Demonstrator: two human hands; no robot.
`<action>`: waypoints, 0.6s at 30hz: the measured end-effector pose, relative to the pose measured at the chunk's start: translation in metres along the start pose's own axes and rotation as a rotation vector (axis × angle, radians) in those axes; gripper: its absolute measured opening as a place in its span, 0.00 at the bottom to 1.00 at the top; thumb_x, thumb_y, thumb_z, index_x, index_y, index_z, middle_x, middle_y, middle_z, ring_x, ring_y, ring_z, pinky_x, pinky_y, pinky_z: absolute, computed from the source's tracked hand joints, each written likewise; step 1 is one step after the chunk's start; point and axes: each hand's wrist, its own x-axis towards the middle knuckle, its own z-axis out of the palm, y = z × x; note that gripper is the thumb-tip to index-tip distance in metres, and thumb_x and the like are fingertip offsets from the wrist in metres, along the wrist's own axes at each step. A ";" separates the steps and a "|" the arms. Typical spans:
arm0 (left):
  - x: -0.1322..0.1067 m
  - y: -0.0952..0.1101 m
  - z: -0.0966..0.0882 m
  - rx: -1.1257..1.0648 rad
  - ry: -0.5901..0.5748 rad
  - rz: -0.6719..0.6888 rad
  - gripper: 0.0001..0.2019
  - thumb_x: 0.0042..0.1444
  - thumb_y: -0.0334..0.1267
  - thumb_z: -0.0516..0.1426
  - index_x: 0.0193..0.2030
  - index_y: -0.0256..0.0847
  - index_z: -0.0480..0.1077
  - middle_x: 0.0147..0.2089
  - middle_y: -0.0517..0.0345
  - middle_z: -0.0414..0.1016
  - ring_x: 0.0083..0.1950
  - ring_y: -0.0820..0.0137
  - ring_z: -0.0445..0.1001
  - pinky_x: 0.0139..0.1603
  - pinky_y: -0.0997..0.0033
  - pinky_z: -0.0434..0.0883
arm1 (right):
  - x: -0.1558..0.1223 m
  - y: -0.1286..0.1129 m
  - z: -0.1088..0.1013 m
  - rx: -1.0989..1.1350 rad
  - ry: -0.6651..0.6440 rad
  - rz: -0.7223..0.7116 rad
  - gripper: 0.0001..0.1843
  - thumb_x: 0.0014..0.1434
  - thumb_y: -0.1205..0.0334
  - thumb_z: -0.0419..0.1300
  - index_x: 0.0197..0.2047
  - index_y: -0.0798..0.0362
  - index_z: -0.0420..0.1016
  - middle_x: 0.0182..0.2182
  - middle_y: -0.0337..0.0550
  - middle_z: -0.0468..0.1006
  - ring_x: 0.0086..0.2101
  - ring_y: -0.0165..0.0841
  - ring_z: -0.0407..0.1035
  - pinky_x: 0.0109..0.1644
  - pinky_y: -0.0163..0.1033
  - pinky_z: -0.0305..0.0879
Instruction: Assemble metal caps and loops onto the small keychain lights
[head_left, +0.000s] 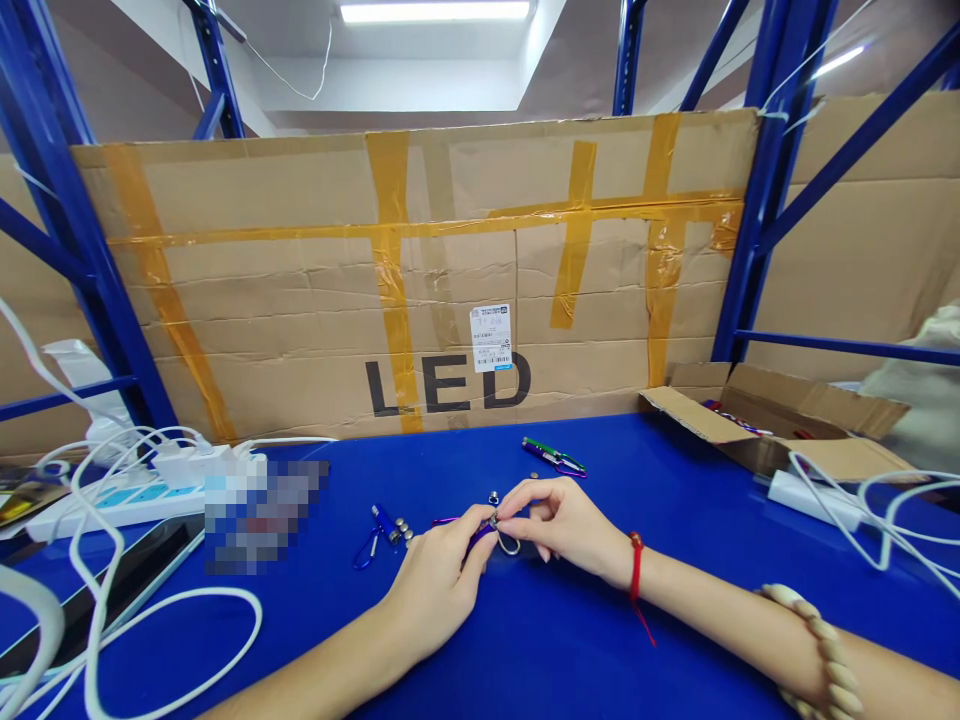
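Note:
My left hand (442,568) is closed around a small purple keychain flashlight (481,534), partly hidden by the fingers. A pale loop (510,545) hangs beside it. At the flashlight's end, my right hand (559,515) pinches with thumb and forefinger; what sits between those fingertips is too small to make out. Just beyond the hands lies a small silver metal part (493,497). Left of them rest a blue keychain flashlight (384,522) with a blue carabiner (367,550) and several button cells (403,528). A green keychain flashlight (544,450) with a carabiner lies farther back, near a small round piece (533,475).
White cables and a power strip (127,500) crowd the left side, beside a phone (112,590). An open cardboard box (780,410) stands at the back right, with a white adapter (814,500) before it. A large cardboard panel (315,300) closes off the blue tabletop (600,640).

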 end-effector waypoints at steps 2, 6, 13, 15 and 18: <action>0.000 0.001 0.000 0.005 0.003 -0.002 0.11 0.61 0.38 0.43 0.45 0.43 0.63 0.29 0.61 0.72 0.31 0.70 0.71 0.32 0.75 0.63 | 0.000 -0.001 0.001 -0.005 0.003 0.006 0.18 0.43 0.52 0.65 0.29 0.59 0.74 0.24 0.40 0.74 0.13 0.18 0.58 0.14 0.27 0.50; 0.000 0.002 -0.001 0.009 0.001 0.003 0.11 0.61 0.38 0.43 0.45 0.43 0.63 0.30 0.61 0.72 0.32 0.70 0.71 0.33 0.75 0.63 | -0.001 -0.002 0.001 -0.004 0.012 0.003 0.19 0.42 0.50 0.65 0.29 0.59 0.74 0.26 0.42 0.74 0.13 0.18 0.58 0.15 0.28 0.50; 0.001 0.000 -0.001 0.008 0.003 0.006 0.12 0.61 0.38 0.43 0.46 0.44 0.63 0.30 0.61 0.72 0.32 0.70 0.71 0.33 0.75 0.63 | -0.002 -0.004 0.002 -0.004 0.011 0.018 0.20 0.41 0.50 0.66 0.30 0.59 0.76 0.29 0.43 0.74 0.13 0.18 0.58 0.15 0.29 0.50; 0.001 0.000 -0.001 0.005 0.001 0.002 0.12 0.61 0.38 0.43 0.47 0.44 0.63 0.30 0.61 0.72 0.32 0.70 0.71 0.33 0.75 0.63 | -0.002 -0.005 0.001 0.000 0.011 0.018 0.19 0.41 0.50 0.66 0.30 0.59 0.76 0.30 0.43 0.74 0.13 0.18 0.58 0.15 0.29 0.50; -0.001 0.001 -0.001 0.005 -0.001 -0.003 0.12 0.61 0.38 0.43 0.47 0.44 0.63 0.31 0.61 0.72 0.32 0.70 0.71 0.33 0.75 0.63 | -0.002 -0.004 0.001 0.006 0.009 0.033 0.19 0.42 0.50 0.65 0.31 0.59 0.76 0.25 0.41 0.73 0.13 0.19 0.58 0.15 0.29 0.49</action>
